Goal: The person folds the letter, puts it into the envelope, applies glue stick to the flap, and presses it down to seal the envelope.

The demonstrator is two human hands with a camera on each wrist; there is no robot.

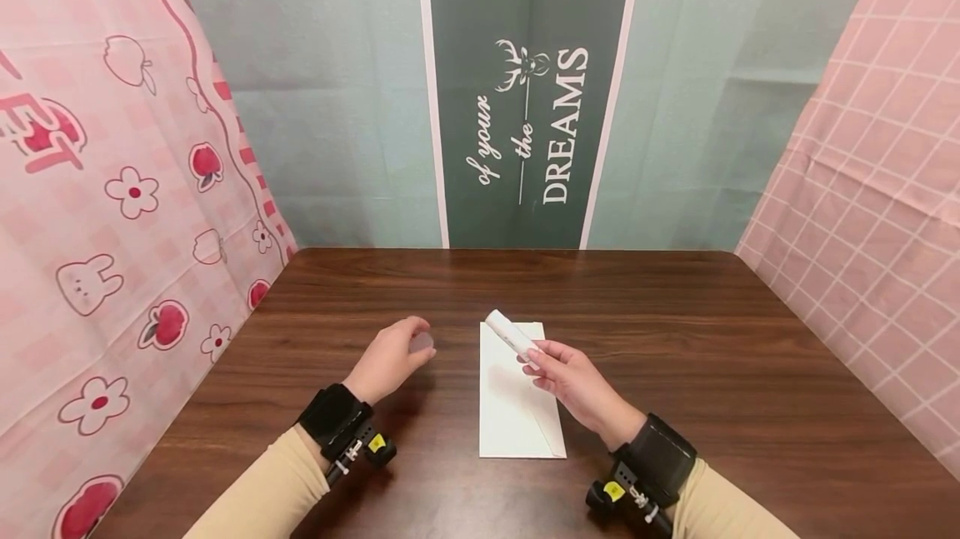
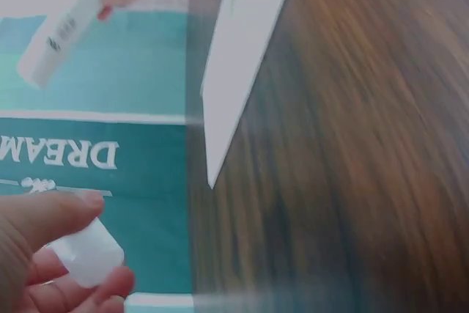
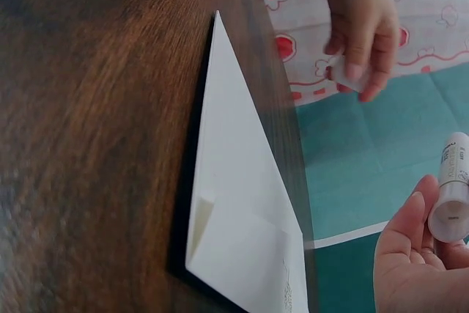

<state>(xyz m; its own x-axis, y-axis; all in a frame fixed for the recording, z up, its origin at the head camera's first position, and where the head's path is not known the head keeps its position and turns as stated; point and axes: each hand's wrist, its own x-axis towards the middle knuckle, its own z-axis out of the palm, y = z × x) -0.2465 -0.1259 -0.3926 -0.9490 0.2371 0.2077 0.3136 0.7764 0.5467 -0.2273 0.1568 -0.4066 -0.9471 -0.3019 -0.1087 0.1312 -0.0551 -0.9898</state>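
Note:
In the head view my right hand holds a white glue stick near its lower end, tilted up to the left. The tube hangs above a white envelope that lies on the table, its long side pointing away from me. Left of the envelope, my left hand pinches a small translucent white cap between thumb and fingers. The left wrist view shows this cap more closely. Small print and the round end of the glue stick show in the right wrist view.
Beneath everything is a dark brown wooden table. A green curtain with white lettering hangs behind it. Pink patterned cloth stands along the left side and pink checked cloth along the right. Both wrists wear black straps with small devices.

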